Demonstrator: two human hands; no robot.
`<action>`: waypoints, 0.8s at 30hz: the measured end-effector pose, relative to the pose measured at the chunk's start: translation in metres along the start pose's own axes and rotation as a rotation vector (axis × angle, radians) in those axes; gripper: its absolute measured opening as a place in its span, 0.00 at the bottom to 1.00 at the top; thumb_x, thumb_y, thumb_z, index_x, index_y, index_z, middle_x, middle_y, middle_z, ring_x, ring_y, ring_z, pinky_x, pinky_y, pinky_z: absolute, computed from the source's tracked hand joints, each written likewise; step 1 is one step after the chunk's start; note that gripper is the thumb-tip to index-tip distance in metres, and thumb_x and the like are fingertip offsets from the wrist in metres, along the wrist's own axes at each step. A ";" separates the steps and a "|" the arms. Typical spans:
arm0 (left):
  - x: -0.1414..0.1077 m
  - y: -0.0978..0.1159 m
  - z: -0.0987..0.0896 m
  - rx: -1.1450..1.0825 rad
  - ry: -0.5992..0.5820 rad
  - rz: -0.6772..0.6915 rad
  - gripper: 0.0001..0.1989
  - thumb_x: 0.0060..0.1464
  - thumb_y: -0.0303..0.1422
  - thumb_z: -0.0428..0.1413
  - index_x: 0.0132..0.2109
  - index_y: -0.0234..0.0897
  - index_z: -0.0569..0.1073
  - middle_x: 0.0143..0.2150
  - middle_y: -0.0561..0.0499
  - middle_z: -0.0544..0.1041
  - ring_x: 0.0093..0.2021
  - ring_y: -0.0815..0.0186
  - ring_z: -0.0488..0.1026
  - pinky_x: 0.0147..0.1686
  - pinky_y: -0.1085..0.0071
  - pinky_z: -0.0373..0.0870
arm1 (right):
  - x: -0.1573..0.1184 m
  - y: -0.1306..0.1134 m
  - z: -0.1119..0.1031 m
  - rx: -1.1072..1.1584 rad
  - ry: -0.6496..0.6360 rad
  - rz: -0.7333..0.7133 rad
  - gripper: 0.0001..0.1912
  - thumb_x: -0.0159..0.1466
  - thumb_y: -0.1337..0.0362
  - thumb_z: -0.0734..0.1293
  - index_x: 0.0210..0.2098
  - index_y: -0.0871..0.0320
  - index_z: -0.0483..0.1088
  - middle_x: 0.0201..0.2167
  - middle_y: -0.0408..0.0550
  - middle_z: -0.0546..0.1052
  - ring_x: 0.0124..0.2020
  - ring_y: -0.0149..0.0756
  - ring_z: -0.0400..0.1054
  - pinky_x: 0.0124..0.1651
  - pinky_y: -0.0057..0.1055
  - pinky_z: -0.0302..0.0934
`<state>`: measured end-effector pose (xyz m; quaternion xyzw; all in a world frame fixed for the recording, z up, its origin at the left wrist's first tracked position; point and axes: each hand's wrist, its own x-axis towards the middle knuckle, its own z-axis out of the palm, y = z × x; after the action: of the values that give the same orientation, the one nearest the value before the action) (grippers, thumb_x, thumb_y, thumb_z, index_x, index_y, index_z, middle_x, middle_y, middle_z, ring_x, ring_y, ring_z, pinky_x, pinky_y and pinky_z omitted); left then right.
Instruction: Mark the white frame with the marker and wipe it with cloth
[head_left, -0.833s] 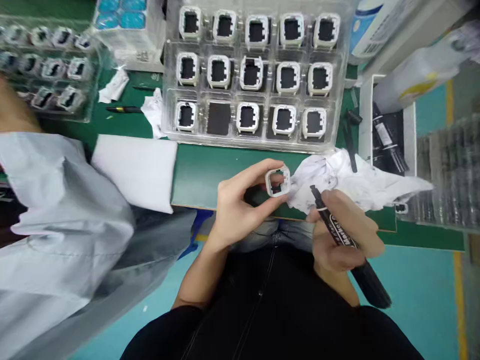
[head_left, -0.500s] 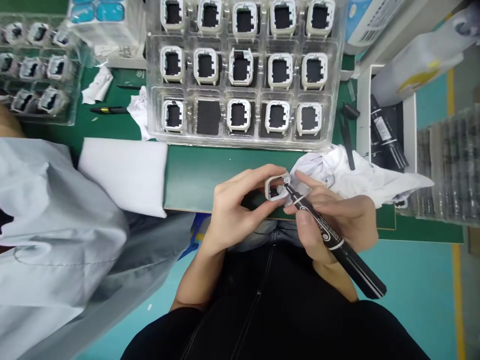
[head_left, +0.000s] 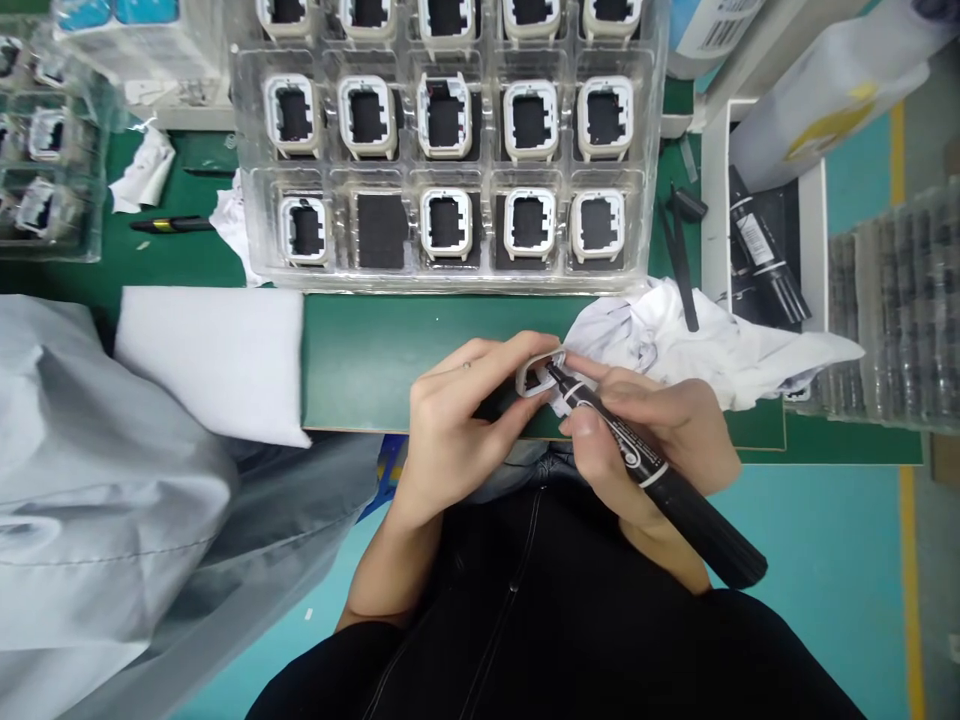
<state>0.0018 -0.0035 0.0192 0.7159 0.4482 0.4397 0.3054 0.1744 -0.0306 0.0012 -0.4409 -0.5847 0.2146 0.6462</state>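
At bench edge: left hand [head_left: 450, 425] pinches white frame [head_left: 537, 372]; right hand [head_left: 660, 440] grips black marker [head_left: 652, 475], tip on frame; barrel print unreadable.

White print on black marker [head_left: 651, 470] barrel, barcode label on box [head_left: 709, 28], neither legible

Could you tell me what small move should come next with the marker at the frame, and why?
Probably a short stroke along the edge of the small white square plastic frame: the left hand pinches it, and the tip of the black marker pen in the right hand already sits there.
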 end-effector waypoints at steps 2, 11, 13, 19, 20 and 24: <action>0.000 0.001 0.000 0.015 -0.004 -0.004 0.16 0.71 0.27 0.69 0.61 0.45 0.86 0.51 0.50 0.90 0.47 0.62 0.87 0.52 0.67 0.86 | 0.000 0.002 -0.002 -0.017 -0.002 -0.010 0.11 0.71 0.69 0.76 0.50 0.47 0.81 0.28 0.38 0.83 0.31 0.43 0.86 0.54 0.60 0.92; 0.000 0.003 0.000 0.066 -0.014 0.010 0.17 0.71 0.25 0.68 0.62 0.45 0.86 0.51 0.51 0.90 0.47 0.63 0.87 0.52 0.68 0.85 | 0.010 -0.006 -0.013 -0.126 -0.049 -0.087 0.17 0.64 0.74 0.78 0.50 0.53 0.81 0.33 0.41 0.84 0.36 0.48 0.90 0.49 0.47 0.93; 0.000 0.003 0.000 0.071 -0.015 0.011 0.17 0.71 0.25 0.68 0.62 0.45 0.86 0.51 0.51 0.90 0.47 0.63 0.87 0.52 0.68 0.85 | 0.010 -0.007 -0.008 -0.139 -0.060 -0.062 0.17 0.65 0.74 0.77 0.50 0.51 0.80 0.34 0.40 0.83 0.36 0.46 0.90 0.51 0.47 0.93; 0.000 0.004 0.000 0.097 -0.026 -0.006 0.16 0.71 0.25 0.68 0.61 0.45 0.86 0.51 0.51 0.90 0.47 0.63 0.87 0.52 0.69 0.85 | 0.009 -0.006 -0.004 -0.172 -0.008 -0.079 0.10 0.69 0.68 0.76 0.47 0.48 0.78 0.32 0.39 0.83 0.42 0.48 0.91 0.46 0.41 0.92; 0.000 0.004 0.000 0.102 -0.025 -0.006 0.16 0.71 0.25 0.68 0.61 0.45 0.86 0.51 0.50 0.90 0.47 0.63 0.87 0.52 0.68 0.85 | 0.009 -0.007 -0.005 -0.174 -0.035 -0.061 0.11 0.68 0.68 0.77 0.47 0.48 0.78 0.32 0.39 0.84 0.42 0.48 0.91 0.47 0.41 0.92; -0.001 0.003 0.001 0.081 -0.007 -0.004 0.16 0.71 0.26 0.68 0.61 0.46 0.87 0.51 0.50 0.91 0.46 0.62 0.87 0.52 0.67 0.86 | 0.011 -0.007 -0.010 -0.137 -0.086 -0.050 0.16 0.65 0.73 0.78 0.49 0.51 0.78 0.33 0.40 0.84 0.42 0.50 0.91 0.52 0.47 0.92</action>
<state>0.0033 -0.0054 0.0211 0.7283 0.4660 0.4180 0.2789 0.1848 -0.0293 0.0141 -0.4599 -0.6361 0.1765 0.5940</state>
